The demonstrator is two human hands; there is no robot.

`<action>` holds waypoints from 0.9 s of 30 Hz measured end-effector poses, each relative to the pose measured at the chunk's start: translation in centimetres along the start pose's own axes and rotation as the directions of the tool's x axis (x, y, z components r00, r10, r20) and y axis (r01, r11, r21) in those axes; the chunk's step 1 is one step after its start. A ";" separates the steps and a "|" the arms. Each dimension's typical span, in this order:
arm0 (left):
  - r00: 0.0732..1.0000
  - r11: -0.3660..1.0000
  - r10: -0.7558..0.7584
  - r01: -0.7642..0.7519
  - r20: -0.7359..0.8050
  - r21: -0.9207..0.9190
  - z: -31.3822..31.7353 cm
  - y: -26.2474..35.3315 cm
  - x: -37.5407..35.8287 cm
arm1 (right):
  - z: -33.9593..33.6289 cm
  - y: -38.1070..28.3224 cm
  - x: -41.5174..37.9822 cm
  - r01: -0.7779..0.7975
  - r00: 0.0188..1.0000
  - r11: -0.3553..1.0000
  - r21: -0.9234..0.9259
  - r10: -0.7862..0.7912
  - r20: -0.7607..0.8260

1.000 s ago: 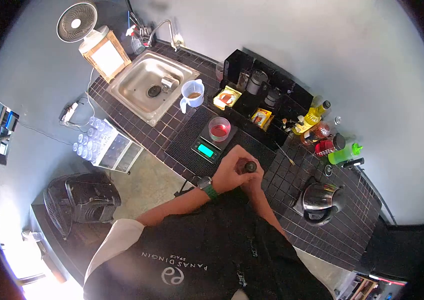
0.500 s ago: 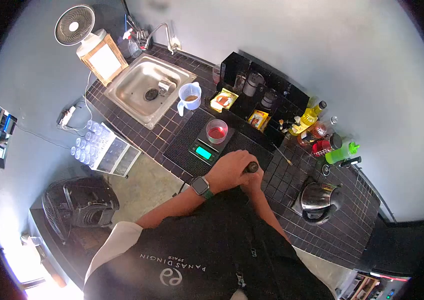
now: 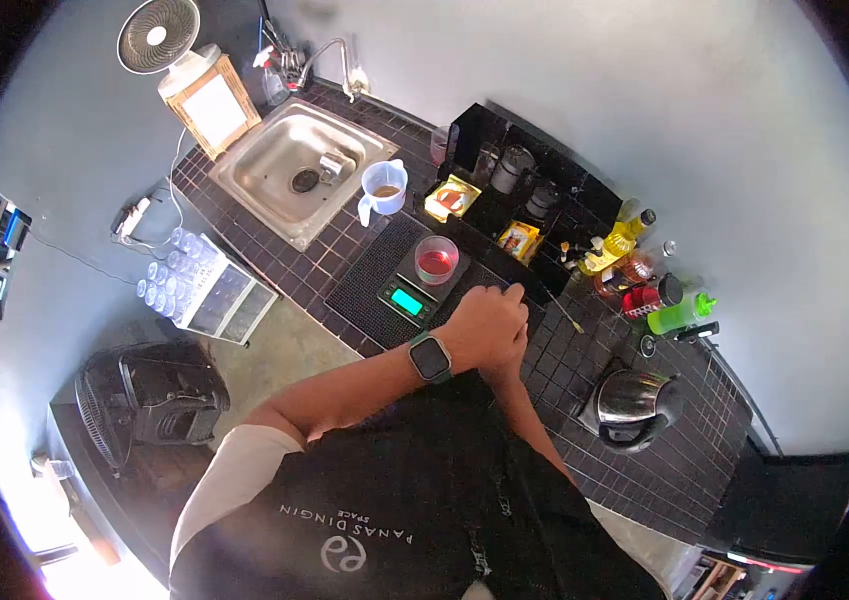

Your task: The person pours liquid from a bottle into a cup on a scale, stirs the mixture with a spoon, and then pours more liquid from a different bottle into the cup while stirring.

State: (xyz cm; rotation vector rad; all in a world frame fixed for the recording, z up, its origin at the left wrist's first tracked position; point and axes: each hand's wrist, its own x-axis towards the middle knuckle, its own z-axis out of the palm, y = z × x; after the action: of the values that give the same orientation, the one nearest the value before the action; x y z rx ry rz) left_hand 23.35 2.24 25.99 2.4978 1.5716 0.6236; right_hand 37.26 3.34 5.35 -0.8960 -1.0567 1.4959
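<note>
My left hand (image 3: 486,325), with a watch (image 3: 431,357) on its wrist, is closed over the top of my right hand, its fingers curled down. My right hand (image 3: 508,362) shows only in part, closed underneath and against the left. What they hold between them is hidden. Just beyond them, a clear cup (image 3: 437,262) of red liquid stands on a scale with a lit green display (image 3: 408,301). The scale rests on a black mat (image 3: 365,282). A jug (image 3: 383,190) with some brown liquid stands beyond the mat.
A steel sink (image 3: 295,125) lies at the back left. Yellow packets (image 3: 452,197) sit at the black shelf (image 3: 585,190). Bottles (image 3: 620,242) stand at the right, with a steel kettle (image 3: 630,400) nearer. Stacked cups (image 3: 173,275) stand at the left.
My left hand has turned and moved over the dark round-topped object that showed between my hands, which is now out of sight. The view has shifted slightly.
</note>
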 end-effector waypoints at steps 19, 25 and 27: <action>0.951 0.854 0.126 -0.249 -0.282 -0.456 -4.4 -3.0 -3.0 | 0.2 -3.7 -0.4 0.408 0.913 0.741 -0.534 -0.312 0.263; 0.652 0.654 -0.583 0.024 -0.484 -0.756 0.0 -14.2 -8.4 | -0.2 -4.5 -1.3 0.348 0.931 0.860 -0.374 -0.267 0.250; 0.564 0.736 -0.625 0.195 -0.540 -0.648 4.4 -20.3 -10.9 | 0.0 -4.1 -1.4 0.342 0.932 0.847 -0.406 -0.252 0.260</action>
State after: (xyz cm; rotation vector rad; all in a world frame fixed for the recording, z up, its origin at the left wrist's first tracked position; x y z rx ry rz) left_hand 4.19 2.27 12.52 1.3748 1.7796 1.8368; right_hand 38.79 2.18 9.22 -0.8515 -1.6546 1.1090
